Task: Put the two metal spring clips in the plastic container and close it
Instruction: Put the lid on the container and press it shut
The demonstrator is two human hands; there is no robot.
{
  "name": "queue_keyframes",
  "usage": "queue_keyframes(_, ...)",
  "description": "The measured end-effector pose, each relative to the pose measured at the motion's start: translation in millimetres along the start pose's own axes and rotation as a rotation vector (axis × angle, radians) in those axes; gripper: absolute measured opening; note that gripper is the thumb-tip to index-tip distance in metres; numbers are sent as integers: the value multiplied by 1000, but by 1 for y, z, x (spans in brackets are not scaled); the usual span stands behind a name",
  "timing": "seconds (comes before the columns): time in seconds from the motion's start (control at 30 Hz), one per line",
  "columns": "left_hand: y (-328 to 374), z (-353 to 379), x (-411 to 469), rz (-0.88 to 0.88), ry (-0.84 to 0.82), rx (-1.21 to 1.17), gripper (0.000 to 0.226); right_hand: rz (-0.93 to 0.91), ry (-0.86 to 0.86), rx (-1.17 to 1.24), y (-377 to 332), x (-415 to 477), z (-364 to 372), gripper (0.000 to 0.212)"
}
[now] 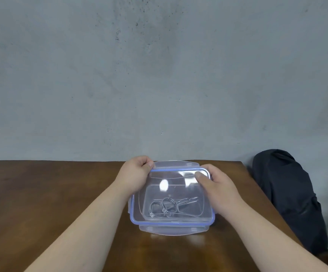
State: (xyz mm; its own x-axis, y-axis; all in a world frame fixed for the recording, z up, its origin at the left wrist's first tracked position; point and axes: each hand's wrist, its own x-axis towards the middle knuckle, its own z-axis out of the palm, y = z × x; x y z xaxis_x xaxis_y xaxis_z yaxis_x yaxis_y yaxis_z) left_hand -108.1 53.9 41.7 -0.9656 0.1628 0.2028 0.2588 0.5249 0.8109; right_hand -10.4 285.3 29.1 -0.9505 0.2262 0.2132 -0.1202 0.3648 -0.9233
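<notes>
Both spring clips (171, 208) lie inside the plastic container (172, 218) near the worktop's (61, 193) far edge; left hand (134, 174) and right hand (216, 186) each grip the lid's (171, 175) far corners, latch flaps not yet pressed.

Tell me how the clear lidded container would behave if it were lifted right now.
The plastic container probably feels light: thin clear walls, only two spring clips inside. The clips look loose, so they would likely slide and rattle. Its lid flaps appear unlatched, so it may shift unless both hands hold it.
</notes>
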Motion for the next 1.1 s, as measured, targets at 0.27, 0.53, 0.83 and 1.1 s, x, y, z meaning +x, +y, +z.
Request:
queue_keyframes(0.27,-35,13,-5,-250,-118,-219,28,219,94,54,40,28,-1,30)
queue_keyframes(0.53,-60,41,-16,-334,17,-86,18,263,37,-350,69,44,12,28)
queue_keyframes(0.83,-59,44,-14,-327,24,-31,17,297,26,-401,75,51,15,23)
queue_keyframes(1.1,-61,45,-13,-352,5,48,23,298,6,-422,74,49,15,25)
